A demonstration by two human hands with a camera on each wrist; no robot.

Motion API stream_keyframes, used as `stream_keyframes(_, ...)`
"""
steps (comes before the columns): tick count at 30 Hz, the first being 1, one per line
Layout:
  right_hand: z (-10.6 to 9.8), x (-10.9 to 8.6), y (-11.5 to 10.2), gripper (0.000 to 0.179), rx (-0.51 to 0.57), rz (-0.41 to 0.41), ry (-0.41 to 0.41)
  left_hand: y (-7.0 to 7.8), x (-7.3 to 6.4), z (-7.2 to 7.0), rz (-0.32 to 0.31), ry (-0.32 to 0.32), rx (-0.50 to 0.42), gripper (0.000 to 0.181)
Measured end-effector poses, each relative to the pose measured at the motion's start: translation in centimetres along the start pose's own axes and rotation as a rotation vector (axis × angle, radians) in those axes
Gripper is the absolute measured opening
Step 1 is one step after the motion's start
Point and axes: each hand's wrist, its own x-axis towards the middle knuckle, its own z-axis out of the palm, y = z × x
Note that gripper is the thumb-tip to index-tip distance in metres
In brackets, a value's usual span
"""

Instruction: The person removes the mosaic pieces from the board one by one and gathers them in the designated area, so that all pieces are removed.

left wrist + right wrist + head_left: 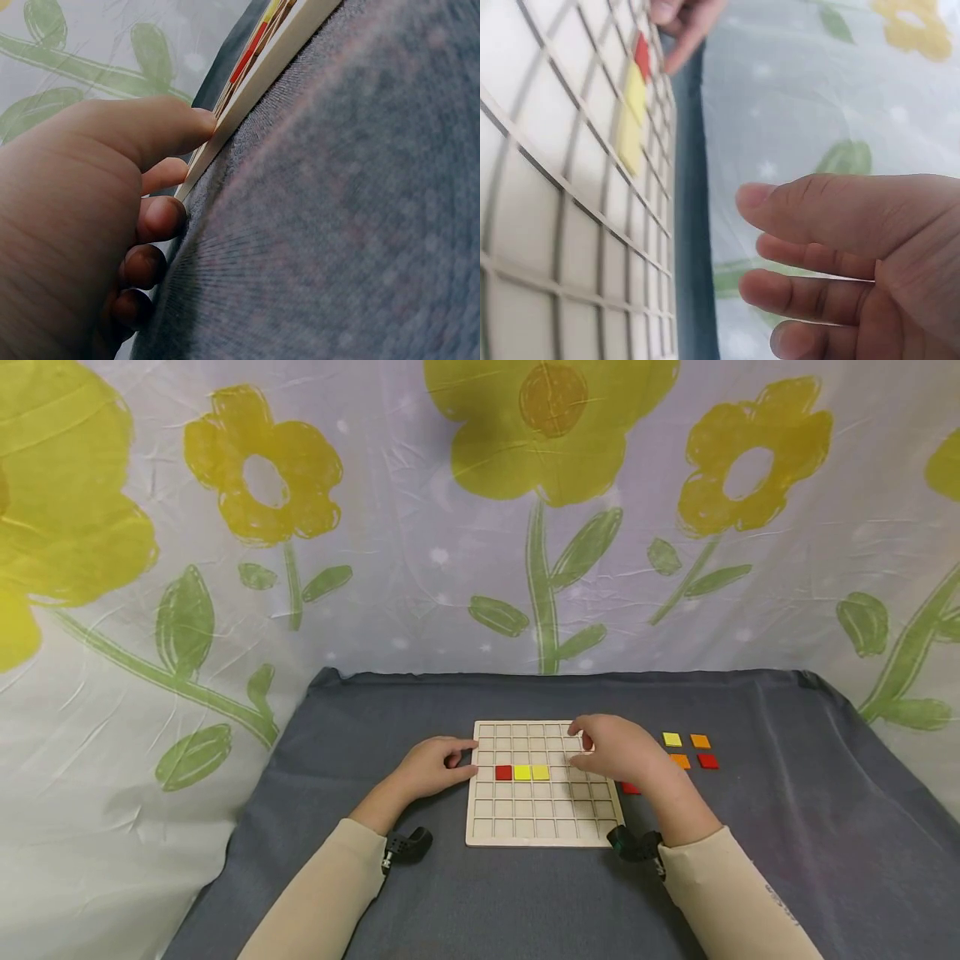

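Observation:
A pale wooden grid board (543, 832) lies flat on the dark cloth. One red tile (503, 772) and two yellow tiles (531, 772) sit side by side in one of its rows. My left hand (429, 768) touches the board's left edge with thumb and index fingertips; the left wrist view shows the thumb (180, 129) against the rim and the other fingers loosely bent. Over the board's right part hovers my right hand (617, 748), its thumb and fingers apart. In the right wrist view nothing lies between the right hand's fingers (810, 292).
To the board's right lie several loose tiles: a yellow tile (672, 739), an orange tile (700, 742), another orange tile (680, 761), a red tile (708, 762) and a red tile (630, 788) partly hidden by the right arm. Behind hangs a flowered curtain (390, 568).

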Motion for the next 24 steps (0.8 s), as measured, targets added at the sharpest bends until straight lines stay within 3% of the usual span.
stream_keyframes(12,3.8,1.1,-2.0,0.047,-0.039,-0.074,-0.093,-0.2,0.0,0.0,-0.012,-0.015,0.004,0.049)
stream_keyframes(17,5.3,1.5,-2.0,0.003,-0.142,-0.147,-0.036,-0.1,0.0,0.0,-0.019,-0.016,0.008,0.049)
stream_keyframes(20,5.9,1.6,-2.0,0.021,-0.2,-0.169,0.029,0.0,0.0,0.0,-0.02,-0.011,0.006,0.049)
stream_keyframes(24,6.3,1.8,-2.1,0.024,-0.234,-0.173,0.087,0.0,0.0,0.0,-0.02,-0.007,0.009,0.049)
